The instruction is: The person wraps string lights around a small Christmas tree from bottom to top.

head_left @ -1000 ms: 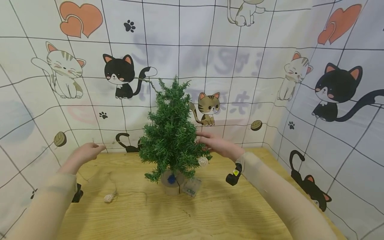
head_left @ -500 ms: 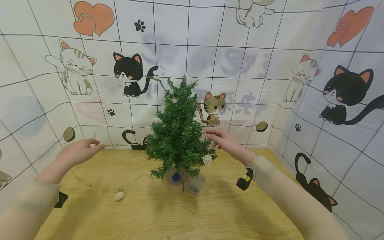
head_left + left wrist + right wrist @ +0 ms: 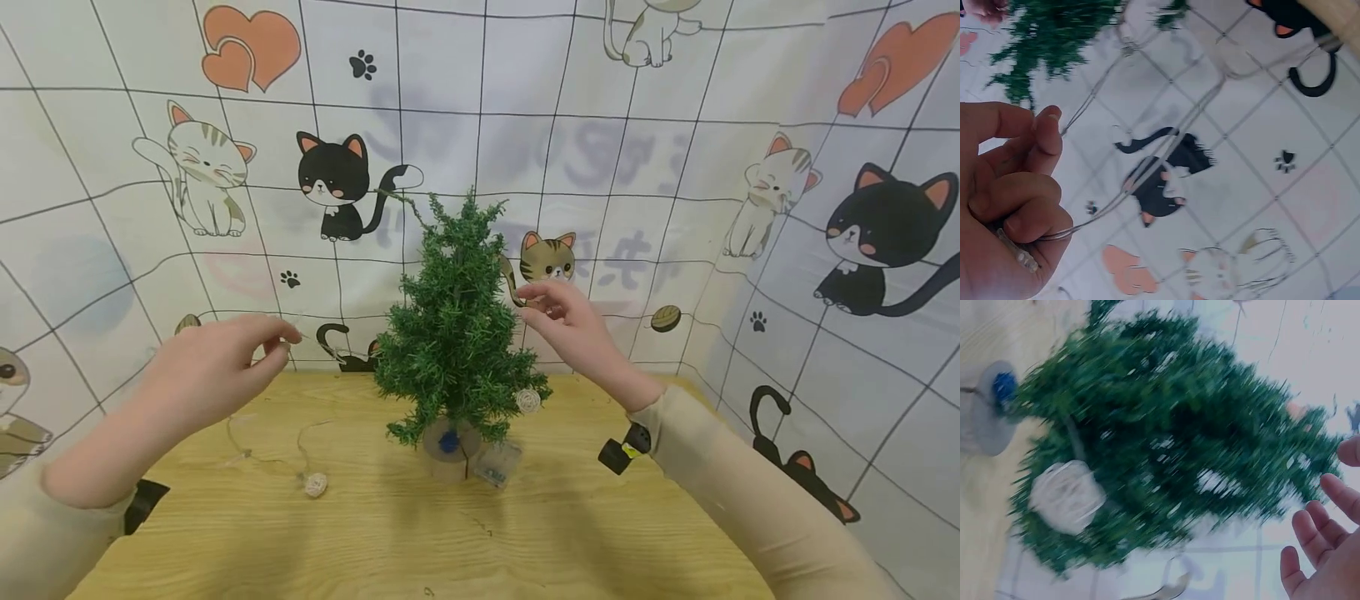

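Note:
A small green artificial Christmas tree (image 3: 457,333) stands upright on a round wooden base. To its left, my left hand (image 3: 217,367) is raised above the table. Its curled fingers hold a thin string-light wire (image 3: 1097,215), which loops out toward the tree in the left wrist view. My right hand (image 3: 573,329) is beside the tree's right side, fingers loosely bent, holding nothing. A pale woven ball (image 3: 528,401) hangs on the lower right branches. Another woven ball (image 3: 316,484), with wire trailing from it, lies on the table at left.
A clear plastic box (image 3: 498,463), apparently a battery case, lies right of the wooden base (image 3: 448,467). The wooden table (image 3: 570,533) backs onto a white cat-print cloth (image 3: 450,75). A wire end (image 3: 393,197) sticks out left near the treetop.
My left hand has come up and right toward the tree with the wire. My right hand has drawn slightly away from the branches and risen. The head view has shifted a little.

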`<state>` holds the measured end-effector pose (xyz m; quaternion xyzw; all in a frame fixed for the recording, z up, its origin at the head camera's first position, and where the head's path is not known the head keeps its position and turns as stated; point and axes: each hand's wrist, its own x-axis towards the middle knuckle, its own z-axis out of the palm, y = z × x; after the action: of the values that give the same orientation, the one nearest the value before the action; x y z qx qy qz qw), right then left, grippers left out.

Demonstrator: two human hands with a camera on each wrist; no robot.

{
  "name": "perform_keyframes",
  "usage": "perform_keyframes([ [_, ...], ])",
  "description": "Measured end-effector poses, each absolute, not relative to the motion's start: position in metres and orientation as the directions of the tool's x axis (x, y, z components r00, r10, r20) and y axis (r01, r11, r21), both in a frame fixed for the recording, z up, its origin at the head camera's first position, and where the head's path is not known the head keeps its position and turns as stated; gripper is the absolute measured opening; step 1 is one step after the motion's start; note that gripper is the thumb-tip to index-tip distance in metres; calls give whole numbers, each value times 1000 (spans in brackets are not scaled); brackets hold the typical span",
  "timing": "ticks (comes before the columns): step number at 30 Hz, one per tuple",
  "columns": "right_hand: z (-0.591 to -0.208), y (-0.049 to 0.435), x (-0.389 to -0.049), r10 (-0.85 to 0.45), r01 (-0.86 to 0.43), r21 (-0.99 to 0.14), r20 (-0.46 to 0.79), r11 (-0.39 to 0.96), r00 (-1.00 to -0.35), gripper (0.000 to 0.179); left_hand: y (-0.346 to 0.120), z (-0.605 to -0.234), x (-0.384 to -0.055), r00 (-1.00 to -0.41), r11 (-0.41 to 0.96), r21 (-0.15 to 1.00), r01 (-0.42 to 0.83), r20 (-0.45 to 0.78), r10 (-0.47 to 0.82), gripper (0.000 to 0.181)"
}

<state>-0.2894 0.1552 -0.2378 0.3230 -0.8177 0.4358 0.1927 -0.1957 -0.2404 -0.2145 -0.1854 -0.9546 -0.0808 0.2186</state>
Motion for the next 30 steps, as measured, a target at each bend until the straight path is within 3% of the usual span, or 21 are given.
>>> perform_keyframes([
  [6,-217,133,-275,-454,-779,-490,634,391,-626,26,-211,-201,-182,-745,877,8,481,530,405,22],
  [12,-207,105,-267,-607,-843,-388,585,373,-538,33,-186,-195,-177,-686,820,7,573,551,475,23],
  [15,-204,92,-263,-680,-862,-373,535,343,-502,37,-172,-189,-174,-657,790,5,613,559,506,22],
  [21,-203,65,-262,-767,-883,-370,463,289,-445,39,-150,-182,-176,-545,711,-21,702,626,557,20],
  [30,-217,52,-263,-814,-873,-377,368,311,-449,29,-147,-194,-181,-618,718,53,694,556,556,18],
])
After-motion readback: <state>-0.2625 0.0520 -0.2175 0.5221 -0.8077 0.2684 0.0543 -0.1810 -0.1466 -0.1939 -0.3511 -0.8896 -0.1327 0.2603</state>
